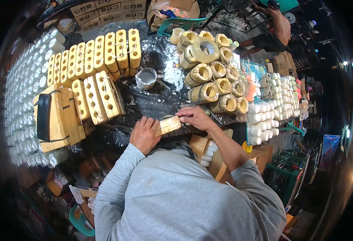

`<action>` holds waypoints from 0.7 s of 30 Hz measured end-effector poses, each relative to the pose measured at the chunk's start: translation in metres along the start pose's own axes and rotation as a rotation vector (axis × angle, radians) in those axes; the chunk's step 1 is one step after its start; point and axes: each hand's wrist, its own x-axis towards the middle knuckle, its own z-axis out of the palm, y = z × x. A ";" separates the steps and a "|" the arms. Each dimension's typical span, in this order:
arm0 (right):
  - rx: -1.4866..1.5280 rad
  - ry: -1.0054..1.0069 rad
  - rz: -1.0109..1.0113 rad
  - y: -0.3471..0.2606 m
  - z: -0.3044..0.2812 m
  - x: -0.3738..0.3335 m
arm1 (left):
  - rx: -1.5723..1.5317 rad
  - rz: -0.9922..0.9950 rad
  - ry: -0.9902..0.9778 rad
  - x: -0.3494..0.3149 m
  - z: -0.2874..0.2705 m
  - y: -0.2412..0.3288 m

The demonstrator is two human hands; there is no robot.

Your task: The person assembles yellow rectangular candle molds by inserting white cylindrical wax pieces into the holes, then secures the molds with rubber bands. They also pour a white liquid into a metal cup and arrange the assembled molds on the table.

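My left hand (144, 134) grips a yellowish wooden mould block (167, 125) lying on the dark, wax-spattered workbench (152, 102). My right hand (193, 117) rests on the block's right end; something thin may be between its fingers, but I cannot tell what. Both arms wear grey sleeves. Just beyond my right hand lies a heap of round bamboo-like tube moulds (210, 74).
Rows of yellow wooden moulds with holes (100, 54) stand at the back left, more lean at the left (98, 98). A metal cup of white liquid (146, 77) sits mid-bench. White candles (26, 96) fill the left side and stack at the right (269, 104). Another person (275, 28) crouches far back.
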 end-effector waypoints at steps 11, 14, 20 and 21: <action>-0.021 -0.045 -0.021 0.006 -0.005 0.005 | -0.004 -0.012 -0.053 0.001 -0.003 0.002; 0.120 -0.053 0.131 0.003 -0.003 0.003 | -0.032 0.000 -0.044 0.003 -0.003 0.003; 0.186 0.006 0.214 0.007 0.011 0.004 | -0.033 -0.015 -0.047 0.006 -0.002 0.006; 0.208 0.024 0.223 0.009 0.014 0.005 | -0.023 -0.012 -0.043 0.006 -0.001 0.006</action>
